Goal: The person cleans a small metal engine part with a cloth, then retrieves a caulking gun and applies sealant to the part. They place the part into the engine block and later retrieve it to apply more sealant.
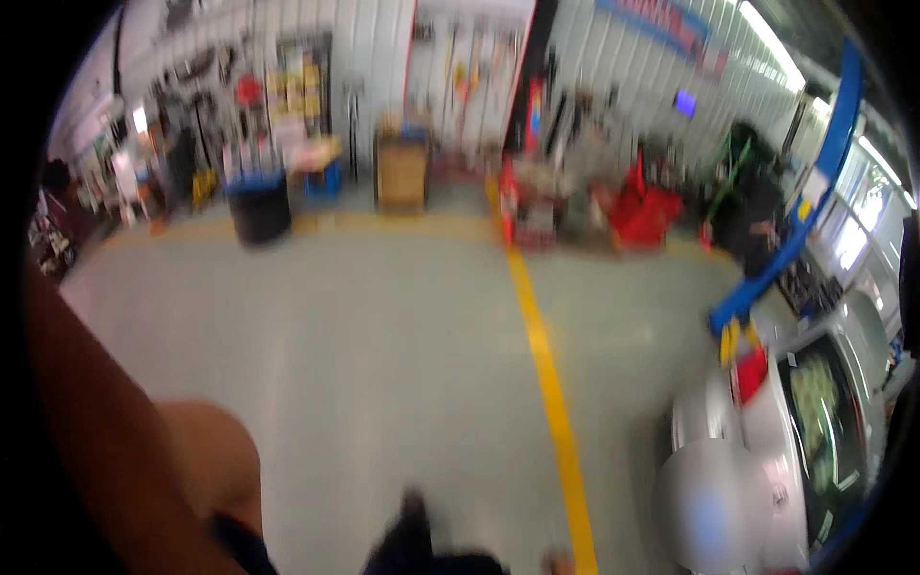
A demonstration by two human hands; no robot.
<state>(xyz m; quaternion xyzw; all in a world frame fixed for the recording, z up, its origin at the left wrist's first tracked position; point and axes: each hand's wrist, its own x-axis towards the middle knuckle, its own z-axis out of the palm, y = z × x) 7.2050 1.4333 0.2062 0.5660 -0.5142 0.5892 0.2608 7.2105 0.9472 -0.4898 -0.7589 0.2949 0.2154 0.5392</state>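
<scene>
My bare left arm rises bent along the left rim, blurred, and its hand lies outside the picture. At the lower edge a small smeared bit of my right hand shows, its fingers too blurred to read. Nothing can be made out in it. Beside it are my dark-clothed legs and a dark shoe over the grey floor. Nearest on the right stands a silver car with a red tail light.
A yellow line runs along the floor. Along the far wall stand a black bin, a brown cabinet, a red metal container and hanging tools. A blue lift post rises beside the car.
</scene>
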